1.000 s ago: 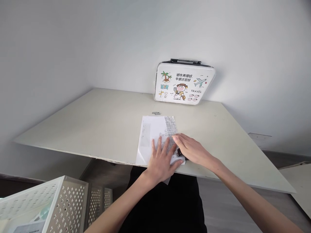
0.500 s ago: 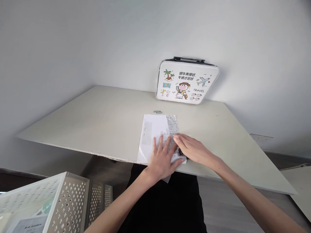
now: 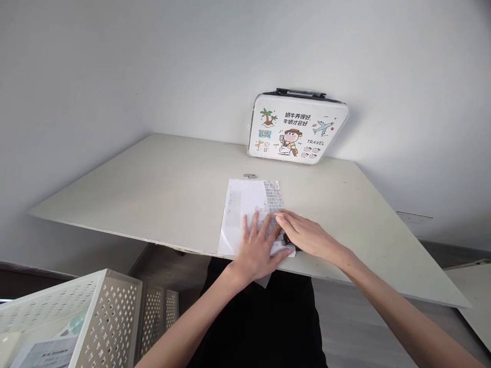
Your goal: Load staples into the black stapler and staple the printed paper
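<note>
Sheet of paper (image 3: pixel 233 204) flat on the pale table (image 3: pixel 153 189), its lower edge by the table's near edge. Small print across the middle; a patterned grey strip (image 3: pixel 273 193) down the right side, a faint grey rectangle at left.

Left hand (image 3: pixel 253 251): palm down, fingers fanned wide, pressed flat over the lower part of the sheet; nothing gripped. Right hand (image 3: pixel 307 234): palm down, fingers close together and slightly bent, at the sheet's right edge, fingertips over the strip, just beside the left fingers. Small dark object (image 3: pixel 286 239) partly under the right palm; cannot tell what it is, nor whether the hand grips it.

Two small grey pieces (image 3: pixel 250 176) together just beyond the sheet's top edge. Farther back, a white case (image 3: pixel 326 143) on edge near the wall (image 3: pixel 115 66), black handle (image 3: pixel 301 93) up; front shows palm trees, a plane, a cartoon cow, the word TRAVEL.

Lower left, below table height: white basket (image 3: pixel 111 312) with pierced sides, papers (image 3: pixel 49 353) inside
</note>
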